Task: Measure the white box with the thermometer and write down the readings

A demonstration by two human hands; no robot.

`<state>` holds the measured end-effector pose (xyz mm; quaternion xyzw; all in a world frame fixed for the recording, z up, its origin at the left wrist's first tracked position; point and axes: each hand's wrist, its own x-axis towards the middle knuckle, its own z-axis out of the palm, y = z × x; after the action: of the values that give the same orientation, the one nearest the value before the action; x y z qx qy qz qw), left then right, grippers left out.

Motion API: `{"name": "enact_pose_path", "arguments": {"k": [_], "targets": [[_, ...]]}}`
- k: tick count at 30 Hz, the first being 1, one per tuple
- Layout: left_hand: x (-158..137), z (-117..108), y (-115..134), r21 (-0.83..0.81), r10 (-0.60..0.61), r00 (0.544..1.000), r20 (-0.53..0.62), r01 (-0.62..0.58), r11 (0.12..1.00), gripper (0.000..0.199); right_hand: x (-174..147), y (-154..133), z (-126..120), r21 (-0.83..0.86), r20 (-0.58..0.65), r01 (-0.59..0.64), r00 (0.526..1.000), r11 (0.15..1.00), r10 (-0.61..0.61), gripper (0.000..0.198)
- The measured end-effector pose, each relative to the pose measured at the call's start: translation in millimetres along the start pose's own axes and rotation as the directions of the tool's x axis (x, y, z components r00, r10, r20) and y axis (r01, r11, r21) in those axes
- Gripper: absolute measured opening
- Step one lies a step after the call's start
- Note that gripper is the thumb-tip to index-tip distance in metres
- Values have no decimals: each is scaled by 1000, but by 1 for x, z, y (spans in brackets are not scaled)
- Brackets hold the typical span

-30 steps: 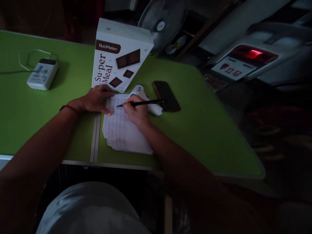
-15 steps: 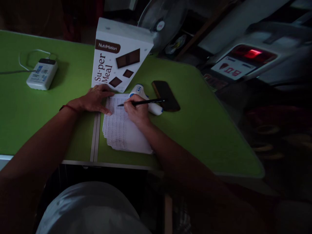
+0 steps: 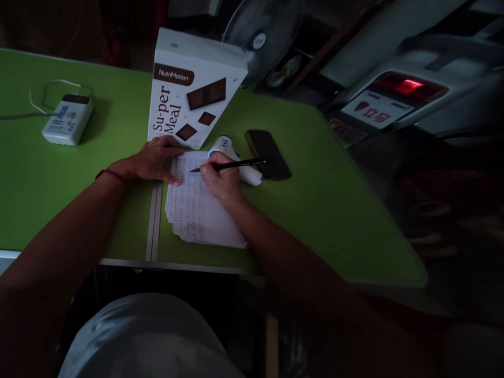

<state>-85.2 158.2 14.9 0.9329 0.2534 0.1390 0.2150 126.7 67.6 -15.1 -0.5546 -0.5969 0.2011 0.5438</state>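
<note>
A stack of paper sheets (image 3: 189,210) covered in rows of small writing lies on the green table. My right hand (image 3: 222,178) rests on its upper right part, fingers closed round a black pen (image 3: 240,164). The pen's tip meets or nearly meets the top sheet among the rows; which, I cannot tell. My left hand (image 3: 155,160) lies spread at the upper left edge of the stack, thumb on the paper and fingers by the foot of a white NutriMotion box (image 3: 192,89). Partly behind my right hand is a white and blue handheld device (image 3: 252,175), perhaps a thermometer.
A dark phone (image 3: 268,155) lies right of the handheld device. On the left of the green table (image 3: 323,210) sits a white power adapter (image 3: 69,119) with cables. Beyond the table are a fan (image 3: 262,42) and a machine with a red-lit display (image 3: 409,85).
The pen has tilted very slightly in my right hand, its tip staying at about the same place. Nothing else has visibly moved.
</note>
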Motion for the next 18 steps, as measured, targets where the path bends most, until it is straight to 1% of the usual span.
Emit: {"name": "enact_pose_path", "arguments": {"k": [3,5,8,11,18], "targets": [[0,1,-1,8,-8,1000,-1,8,1000,108,0,-3,-1,-38,0,33,999,999,-34,18],[0,1,-2,10,-8,1000,-7,8,1000,105,-1,-4,-1,-51,-9,35,999,998,-35,18],[0,2,-3,5,3,1000,-10,-3,1000,102,-1,-3,1,-40,-26,4,1000,999,-5,19],[0,2,-4,0,8,1000,-12,-8,1000,104,-1,-1,2,-14,-42,-40,998,999,39,20],[1,3,-7,0,6,1000,-21,-6,1000,100,0,-1,1,1,-31,-66,997,998,66,21]]}}
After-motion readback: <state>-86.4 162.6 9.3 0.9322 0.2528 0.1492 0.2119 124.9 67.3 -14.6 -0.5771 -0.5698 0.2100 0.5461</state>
